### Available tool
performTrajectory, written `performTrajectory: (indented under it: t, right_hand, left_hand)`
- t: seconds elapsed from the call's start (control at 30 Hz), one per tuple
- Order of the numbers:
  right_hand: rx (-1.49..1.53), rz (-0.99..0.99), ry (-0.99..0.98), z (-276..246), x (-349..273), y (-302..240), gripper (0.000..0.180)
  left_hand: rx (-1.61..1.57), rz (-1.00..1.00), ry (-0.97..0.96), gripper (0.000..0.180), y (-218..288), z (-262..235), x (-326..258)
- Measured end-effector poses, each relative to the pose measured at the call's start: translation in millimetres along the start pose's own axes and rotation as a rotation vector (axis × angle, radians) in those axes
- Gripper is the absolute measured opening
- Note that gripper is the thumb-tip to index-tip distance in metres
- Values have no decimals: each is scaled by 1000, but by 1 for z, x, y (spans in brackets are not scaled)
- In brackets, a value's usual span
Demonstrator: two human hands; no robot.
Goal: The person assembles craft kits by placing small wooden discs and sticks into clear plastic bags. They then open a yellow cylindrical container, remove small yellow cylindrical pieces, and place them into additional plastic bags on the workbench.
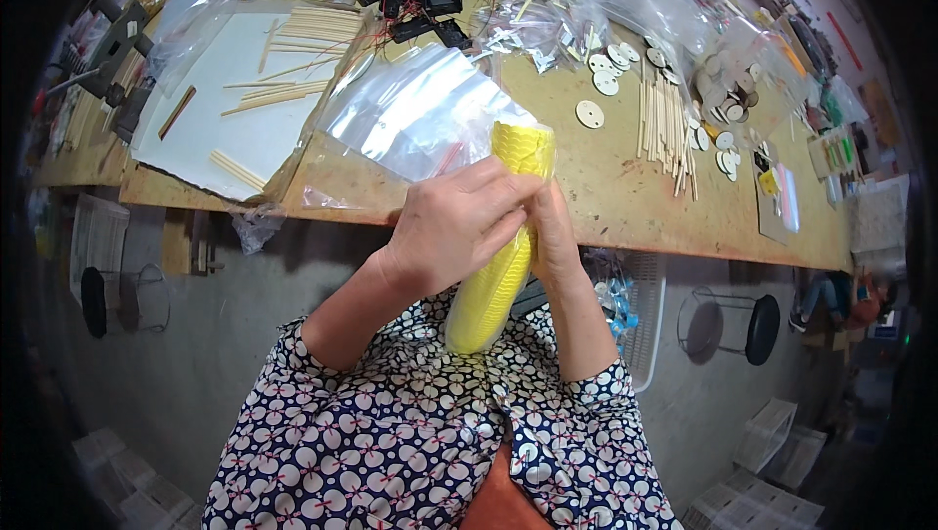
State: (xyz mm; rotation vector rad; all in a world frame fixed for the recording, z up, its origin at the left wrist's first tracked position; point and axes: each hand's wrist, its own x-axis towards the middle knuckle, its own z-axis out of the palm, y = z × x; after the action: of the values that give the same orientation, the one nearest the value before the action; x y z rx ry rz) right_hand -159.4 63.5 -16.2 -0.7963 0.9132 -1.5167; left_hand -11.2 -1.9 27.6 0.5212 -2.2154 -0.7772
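Both hands grip one yellow ribbed roll [498, 276] in a clear plastic bag [410, 115]; left hand [454, 227] wraps it, right hand [555, 237] clasps behind, above the wooden table's near edge [625, 232].

The roll [498, 266] in the hands is bright yellow with a scale-like embossed pattern. The bag [420, 115] around its top is clear plastic. The sleeves [391, 423] are dark navy with white petal shapes and small red marks. The table [625, 188] is tan; the sticks [664, 125] and discs [589, 114] pale wood, the sheet [230, 90] white.
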Motion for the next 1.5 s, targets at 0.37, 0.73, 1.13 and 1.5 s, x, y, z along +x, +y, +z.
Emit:
performTrajectory:
  t: [0.37,0.73,1.13,1.5]
  right_hand:
    - [-31,60,-15,3,-37,11,88]
    - [-62,60,-172,27,-38,3,91]
    - [62,262,-295,22,-36,16,102]
    - [117,187,-171,16,-34,32,60]
  left_hand:
    - [-26,110,-159,19,8,-23,-29]
    - [-697,-402,-187,27,-33,-41,-15]
    - [-1273,-381,-449,88,-70,-14,-2]
    - [-180,-164,42,21,-22,-34,-31]
